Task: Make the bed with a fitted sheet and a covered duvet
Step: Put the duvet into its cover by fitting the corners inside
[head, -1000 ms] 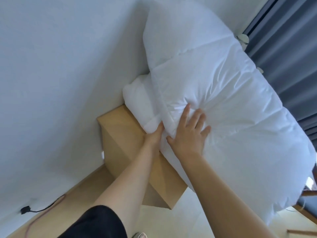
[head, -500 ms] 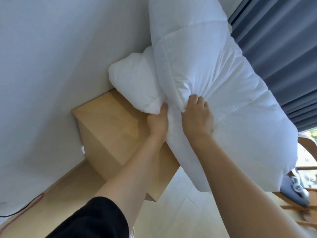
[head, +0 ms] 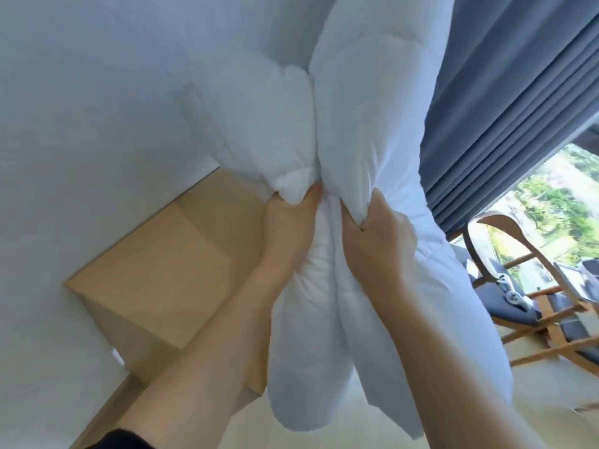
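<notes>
Fingers (head: 372, 218) of both hands clamped on bunched white duvet (head: 363, 124), lifted above wooden cabinet (head: 168, 254).

Both hands, left hand (head: 288, 222) and right hand (head: 379, 231), clutch a bunched white duvet (head: 363, 131) (folds spilling below the fingers) above a wooden cabinet (head: 168, 270).

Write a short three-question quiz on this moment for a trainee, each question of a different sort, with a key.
1. True or false: both hands are gripping the white duvet.
2. Multiple choice: what stands below the left hand? A) a wooden cabinet B) a metal trolley C) a laundry basket
3. Fill in: to the right of the right hand, under the blue curtain, stands a wooden ____ with dark cushions.

Key
1. True: each hand has a bunch of the fabric.
2. A, the wooden cabinet against the wall.
3. chair
</notes>
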{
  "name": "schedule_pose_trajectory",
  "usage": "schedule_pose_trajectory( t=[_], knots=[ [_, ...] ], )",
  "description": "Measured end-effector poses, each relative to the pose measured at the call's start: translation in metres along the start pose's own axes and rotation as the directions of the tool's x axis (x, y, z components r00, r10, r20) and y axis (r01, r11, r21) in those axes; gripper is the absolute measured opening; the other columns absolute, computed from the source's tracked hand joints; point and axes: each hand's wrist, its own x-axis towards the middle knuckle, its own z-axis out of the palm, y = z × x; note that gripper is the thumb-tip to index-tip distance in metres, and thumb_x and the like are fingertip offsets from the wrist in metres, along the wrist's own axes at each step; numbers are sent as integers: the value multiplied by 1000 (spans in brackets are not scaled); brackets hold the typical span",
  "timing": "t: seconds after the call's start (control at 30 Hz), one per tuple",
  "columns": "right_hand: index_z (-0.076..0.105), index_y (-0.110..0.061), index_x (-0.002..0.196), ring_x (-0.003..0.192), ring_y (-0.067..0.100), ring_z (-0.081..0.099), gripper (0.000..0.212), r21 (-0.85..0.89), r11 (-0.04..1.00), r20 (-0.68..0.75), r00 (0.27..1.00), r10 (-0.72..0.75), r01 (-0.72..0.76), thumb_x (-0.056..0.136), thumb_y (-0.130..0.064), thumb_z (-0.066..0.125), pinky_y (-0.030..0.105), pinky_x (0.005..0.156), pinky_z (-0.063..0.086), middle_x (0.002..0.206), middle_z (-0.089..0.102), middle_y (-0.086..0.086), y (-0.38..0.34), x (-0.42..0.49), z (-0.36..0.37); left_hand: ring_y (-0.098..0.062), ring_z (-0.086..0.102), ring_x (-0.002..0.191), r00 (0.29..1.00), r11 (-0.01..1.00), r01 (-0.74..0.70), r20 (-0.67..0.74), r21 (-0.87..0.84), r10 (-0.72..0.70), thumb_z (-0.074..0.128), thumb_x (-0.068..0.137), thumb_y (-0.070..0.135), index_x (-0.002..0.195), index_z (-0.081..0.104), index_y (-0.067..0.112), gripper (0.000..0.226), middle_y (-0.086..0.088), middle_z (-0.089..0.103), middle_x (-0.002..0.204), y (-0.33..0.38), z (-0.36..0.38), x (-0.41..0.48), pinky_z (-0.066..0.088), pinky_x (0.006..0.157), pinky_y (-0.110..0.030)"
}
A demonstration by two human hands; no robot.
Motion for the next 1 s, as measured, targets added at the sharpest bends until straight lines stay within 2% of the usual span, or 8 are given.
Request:
schedule_pose_trajectory(
  t=[0.17,0.27,0.33,0.47,0.57,0.67,0.83,1.0],
  knots=[
    [23,-21,60,41,13,28,42,88,989,-140,982,130,-118,81,-50,45,28,43,21,41,24,-6,29,-39,-40,2,60,67,978,993,-78,197,83,60,61,91,20,77,66,12,16,4,68,74,3,29,-50,47,64,-13],
    [18,-24,57,40,12,25,48,70,975,-188,957,223,-213,82,-50,49,26,43,19,40,21,-7,54,-70,-66,-20,65,79,947,984,-99,318,150,46,58,92,22,86,64,-4,27,-15,69,83,-10,50,-81,50,73,-30],
    [19,-25,56,43,15,28,51,75,944,-173,928,329,-321,87,-44,55,28,44,20,43,25,-9,78,-99,-83,-26,64,78,908,974,-118,417,192,27,58,92,21,78,63,1,25,-12,67,76,-27,65,-108,50,73,-36],
    [34,-22,59,60,29,47,40,77,841,-108,834,541,-536,89,-42,49,32,54,27,51,44,-4,130,-173,-107,1,61,66,829,940,-113,552,322,-90,64,88,28,72,67,20,18,16,66,66,-68,94,-170,45,62,-12],
    [41,-21,65,66,34,54,33,101,764,-130,753,645,-637,90,-39,51,30,56,26,61,57,0,167,-236,-129,-5,65,82,748,899,-102,629,425,-212,65,86,28,90,72,17,14,10,71,84,-107,118,-225,49,76,-19],
    [43,-20,66,69,38,56,33,129,674,-163,655,738,-728,90,-40,53,32,56,22,65,59,2,206,-304,-163,-11,66,87,667,865,-103,679,491,-306,68,85,28,92,72,17,14,6,71,88,-143,150,-294,50,78,-24],
    [48,-16,68,72,39,58,37,109,558,-273,515,812,-823,88,-47,50,32,56,29,71,64,16,272,-412,-252,7,62,69,517,865,-109,772,489,-371,70,82,27,69,66,29,14,21,67,66,-180,220,-433,47,64,-13],
    [61,-8,84,77,41,59,33,32,451,-481,382,789,-892,91,-39,54,32,57,29,78,66,20,324,-512,-361,17,55,57,262,925,-125,911,359,-318,66,85,20,65,65,27,21,24,63,59,-183,297,-581,41,55,-3]
  ],
)
